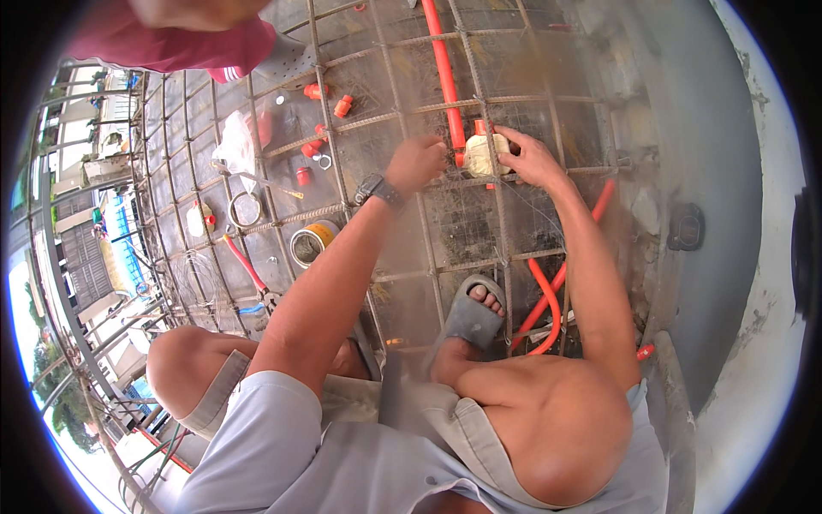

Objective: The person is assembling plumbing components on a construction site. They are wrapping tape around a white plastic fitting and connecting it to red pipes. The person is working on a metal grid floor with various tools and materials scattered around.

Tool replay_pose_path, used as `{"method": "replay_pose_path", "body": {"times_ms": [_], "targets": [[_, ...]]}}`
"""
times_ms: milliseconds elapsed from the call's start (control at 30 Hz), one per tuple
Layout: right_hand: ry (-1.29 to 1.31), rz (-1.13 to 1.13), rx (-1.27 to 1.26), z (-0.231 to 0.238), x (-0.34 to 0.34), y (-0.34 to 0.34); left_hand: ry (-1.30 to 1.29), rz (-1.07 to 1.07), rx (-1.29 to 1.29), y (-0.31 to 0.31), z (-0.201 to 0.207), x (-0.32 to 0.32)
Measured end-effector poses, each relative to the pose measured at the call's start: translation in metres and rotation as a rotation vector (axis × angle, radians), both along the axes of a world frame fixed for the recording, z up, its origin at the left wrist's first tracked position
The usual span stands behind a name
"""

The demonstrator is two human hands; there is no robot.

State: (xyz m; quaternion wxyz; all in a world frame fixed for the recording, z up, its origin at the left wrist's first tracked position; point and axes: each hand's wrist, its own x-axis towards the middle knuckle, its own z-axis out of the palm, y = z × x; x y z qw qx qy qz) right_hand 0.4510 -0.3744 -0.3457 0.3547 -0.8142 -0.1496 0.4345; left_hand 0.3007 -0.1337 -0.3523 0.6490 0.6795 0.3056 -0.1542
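A small orange box with a cream, crumpled-looking cover [486,157] sits among the rebar bars, at the lower end of a long orange conduit pipe [444,73]. My right hand [528,158] grips its right side, with the thumb and fingers on its edge. My left hand [418,163], with a dark watch on the wrist, is just left of the box and the pipe end. Its fingers are closed in a pinch; what they hold, if anything, is too small to make out. A thin wire [538,206] hangs below my right hand.
Rebar mesh [428,274] spans the floor around my feet. Orange fittings [343,106], a plastic bag [237,146], a tape roll [246,209], an open can [310,244] and red-handled pliers [248,264] lie left. Bent orange pipes [552,300] lie right. Another person's leg [171,38] is upper left.
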Motion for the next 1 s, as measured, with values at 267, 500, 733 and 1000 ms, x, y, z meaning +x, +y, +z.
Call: {"method": "replay_pose_path", "body": {"times_ms": [267, 500, 733, 1000], "targets": [[0.121, 0.004, -0.003, 0.009, 0.01, 0.005, -0.07, -0.689, 0.707, -0.033, 0.033, -0.006], [0.05, 0.044, -0.006, 0.009, 0.008, 0.001, 0.035, -0.571, 0.654, -0.062, 0.029, -0.018], [0.011, 0.056, -0.013, 0.008, 0.011, 0.004, -0.015, -0.622, 0.664, -0.057, 0.017, -0.017], [-0.012, 0.037, -0.027, 0.008, 0.004, 0.005, 0.051, -0.629, 0.705, -0.065, 0.01, -0.015]]}}
